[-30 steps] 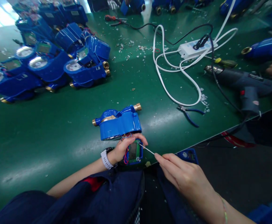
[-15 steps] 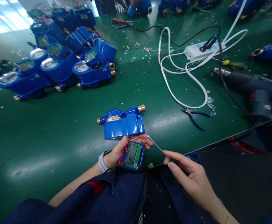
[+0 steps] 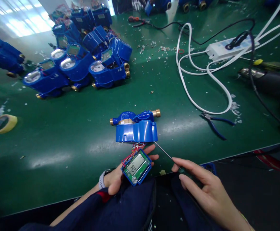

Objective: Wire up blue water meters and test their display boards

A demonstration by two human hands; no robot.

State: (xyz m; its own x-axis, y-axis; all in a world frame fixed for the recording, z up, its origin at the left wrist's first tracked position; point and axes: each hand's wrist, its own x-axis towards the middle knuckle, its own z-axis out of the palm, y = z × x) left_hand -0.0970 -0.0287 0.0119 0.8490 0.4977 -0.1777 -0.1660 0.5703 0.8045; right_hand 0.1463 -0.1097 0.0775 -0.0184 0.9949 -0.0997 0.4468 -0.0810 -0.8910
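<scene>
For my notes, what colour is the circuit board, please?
The circuit board is green, clearest in the head view.

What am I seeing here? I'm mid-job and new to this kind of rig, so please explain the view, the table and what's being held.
There's no machine: a person works bare-handed, filmed by one head-worn camera looking forward and down.

The left hand lies open, palm up, under a circuit board with an LCD display. Thin wires run from it to a blue water meter on the green table.

The right hand grips a screwdriver, its tip by the meter's near right corner; whether they touch is unclear.

To the right are pliers, a white power strip and a partly visible heat gun. Similar blue meters crowd the back left; a tape roll lies far left.
</scene>
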